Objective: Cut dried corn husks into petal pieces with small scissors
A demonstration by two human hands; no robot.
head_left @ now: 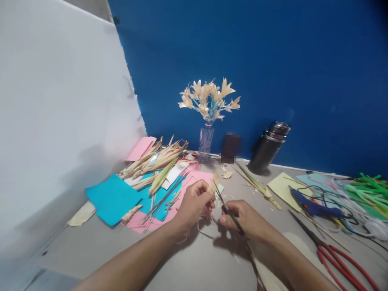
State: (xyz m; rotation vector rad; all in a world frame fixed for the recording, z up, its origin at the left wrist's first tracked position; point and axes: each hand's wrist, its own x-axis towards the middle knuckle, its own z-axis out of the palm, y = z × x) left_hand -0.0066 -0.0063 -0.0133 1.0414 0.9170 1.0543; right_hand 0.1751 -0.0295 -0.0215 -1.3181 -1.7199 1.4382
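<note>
I see pale flowers (209, 89) in a clear bottle (205, 145), at the back of the table (194, 268). I can't see inside the dark flask (264, 152). My left hand (195, 200) has bent fingers pinching a pale strip (212, 187) in front of the bottle. My right hand (238, 216) curls round a dark tool (232, 217), gripping it, its two thin tips by the strip. My fingers hide part of the tool. A brown block (230, 148) is blurred.

Can't make out the pixelated dark block (230, 148) beyond the hands (194, 202), nor see the red-handled scissors' (319, 242) grip ends, cropped right of them.
</note>
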